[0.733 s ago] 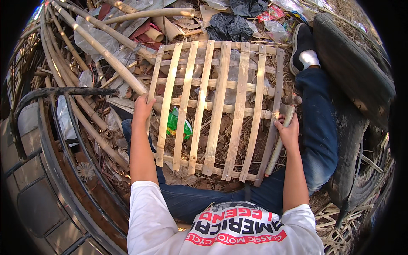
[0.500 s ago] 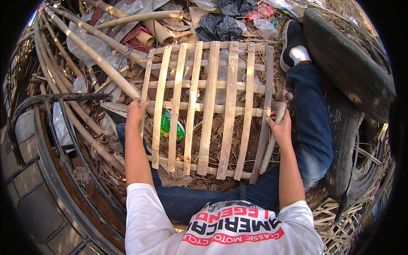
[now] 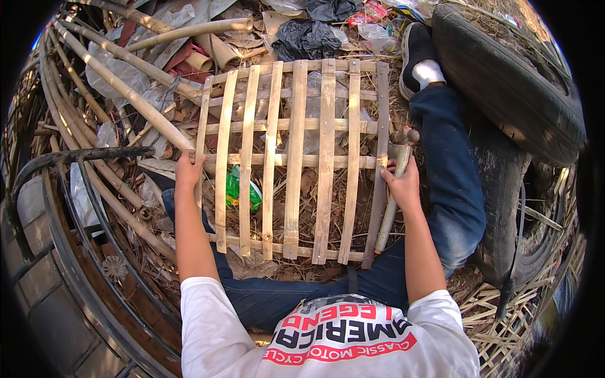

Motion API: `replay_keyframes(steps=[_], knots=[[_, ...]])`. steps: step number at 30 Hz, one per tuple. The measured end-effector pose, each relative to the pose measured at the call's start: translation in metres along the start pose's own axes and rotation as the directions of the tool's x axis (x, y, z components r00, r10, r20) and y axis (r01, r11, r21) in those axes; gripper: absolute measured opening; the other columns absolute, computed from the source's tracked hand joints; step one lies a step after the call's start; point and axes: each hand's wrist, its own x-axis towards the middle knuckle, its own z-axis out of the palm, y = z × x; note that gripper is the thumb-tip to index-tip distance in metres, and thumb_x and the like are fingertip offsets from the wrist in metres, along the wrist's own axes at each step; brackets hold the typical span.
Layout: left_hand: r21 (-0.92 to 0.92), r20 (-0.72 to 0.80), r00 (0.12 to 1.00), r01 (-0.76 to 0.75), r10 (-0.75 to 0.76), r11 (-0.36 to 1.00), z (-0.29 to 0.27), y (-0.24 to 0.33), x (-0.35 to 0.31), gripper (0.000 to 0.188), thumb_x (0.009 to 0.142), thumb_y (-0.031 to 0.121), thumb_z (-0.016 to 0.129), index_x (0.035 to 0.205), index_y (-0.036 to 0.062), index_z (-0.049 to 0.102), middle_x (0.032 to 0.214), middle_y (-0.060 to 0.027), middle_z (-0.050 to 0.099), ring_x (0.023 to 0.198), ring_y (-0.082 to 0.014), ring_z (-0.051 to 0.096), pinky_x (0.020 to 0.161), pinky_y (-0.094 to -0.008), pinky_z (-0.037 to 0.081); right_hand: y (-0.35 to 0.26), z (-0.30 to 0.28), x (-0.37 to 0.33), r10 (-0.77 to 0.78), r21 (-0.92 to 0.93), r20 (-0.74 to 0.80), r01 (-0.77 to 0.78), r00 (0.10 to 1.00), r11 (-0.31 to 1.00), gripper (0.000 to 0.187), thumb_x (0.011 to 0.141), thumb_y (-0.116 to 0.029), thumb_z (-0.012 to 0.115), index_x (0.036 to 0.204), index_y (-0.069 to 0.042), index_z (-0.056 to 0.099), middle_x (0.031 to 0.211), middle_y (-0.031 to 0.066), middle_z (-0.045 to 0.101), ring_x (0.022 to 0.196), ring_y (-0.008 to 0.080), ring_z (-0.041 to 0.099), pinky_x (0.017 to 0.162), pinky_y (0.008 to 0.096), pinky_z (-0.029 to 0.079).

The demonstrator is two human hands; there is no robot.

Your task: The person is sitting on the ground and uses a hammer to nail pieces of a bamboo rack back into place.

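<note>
A lattice panel of split bamboo slats (image 3: 292,189) stretches between my hands, its long slats nailed across several crosspieces. At its left edge, my left hand (image 3: 188,169) is closed around the outer slat, beside the end of a bamboo pole. My right hand (image 3: 403,184) is closed on a hammer (image 3: 390,222) with a pale wooden handle, its head pointing away from me. The fingers of that hand also touch the darker slat (image 3: 380,126) on the panel's right edge. My palms are hidden.
Long bamboo poles (image 3: 120,75) lie at the far left, beside a black metal-framed chair (image 3: 38,252). Worn tyres (image 3: 510,94) stand at the right, close to my leg. Black plastic bags (image 3: 305,41) and a green wrapper (image 3: 242,189) litter the dry ground. Woven strips (image 3: 491,334) lie lower right.
The whole scene has shifted slightly left in the view. Both hands keep their places on the panel, and the hammer stays in my right hand.
</note>
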Motion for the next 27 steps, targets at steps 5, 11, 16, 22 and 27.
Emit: replay_keyframes(steps=[5,11,16,22,27], knots=[[0.143,-0.349,0.883,-0.282,0.315,0.949,-0.006,0.061,-0.041,0.053,0.084,0.026,0.075,0.129,0.0066,0.054,0.124,-0.0176,0.055,0.115,-0.0387,0.054,0.095,-0.0487,0.043,-0.003,0.001,-0.001,0.034,-0.009,-0.015,-0.034,0.999,0.999,0.062,0.073,0.003,0.074,0.128,0.003,0.046,0.096,0.0097,0.066,0.079,0.0182,0.066,0.072,0.0331,0.055],[-0.065,-0.2,0.594,-0.802,0.779,0.594,0.029,0.237,-0.165,0.047,0.081,0.016,0.072,0.124,0.0049,0.058,0.123,-0.0145,0.059,0.122,-0.0332,0.052,0.107,-0.0478,0.034,0.001,-0.002,0.0,0.036,-0.158,-0.024,-0.039,0.999,0.987,0.058,0.073,-0.005,0.078,0.122,0.003,0.05,0.087,0.0118,0.066,0.08,0.0259,0.068,0.072,0.0372,0.054],[0.116,0.059,0.491,-0.868,0.869,0.483,0.117,0.279,-0.201,0.063,0.09,0.027,0.059,0.144,-0.0001,0.041,0.151,-0.0161,0.042,0.148,-0.0324,0.025,0.118,-0.0593,0.016,-0.003,-0.001,-0.001,0.024,-0.153,-0.041,-0.03,0.999,0.988,0.058,0.07,-0.007,0.081,0.119,0.003,0.051,0.083,0.0106,0.064,0.076,0.0264,0.066,0.071,0.038,0.053],[-0.021,0.047,0.603,-0.796,0.796,0.604,0.148,0.278,-0.208,0.06,0.095,0.026,0.054,0.146,-0.0013,0.037,0.153,-0.0149,0.041,0.15,-0.0337,0.02,0.117,-0.0658,0.009,0.002,0.001,0.0,0.027,-0.146,-0.065,-0.037,0.997,0.989,0.054,0.069,-0.008,0.082,0.113,0.003,0.052,0.081,0.011,0.064,0.075,0.0277,0.066,0.07,0.0396,0.052],[-0.283,-0.085,0.607,-0.775,0.79,0.565,0.151,0.289,-0.189,0.045,0.09,0.026,0.068,0.131,0.0107,0.059,0.136,-0.0107,0.058,0.146,-0.0355,0.029,0.116,-0.0676,0.006,0.0,0.001,-0.001,-0.005,-0.116,-0.082,-0.004,0.997,0.993,0.056,0.07,-0.008,0.081,0.116,0.002,0.052,0.079,0.011,0.063,0.073,0.0271,0.066,0.069,0.0391,0.052]])
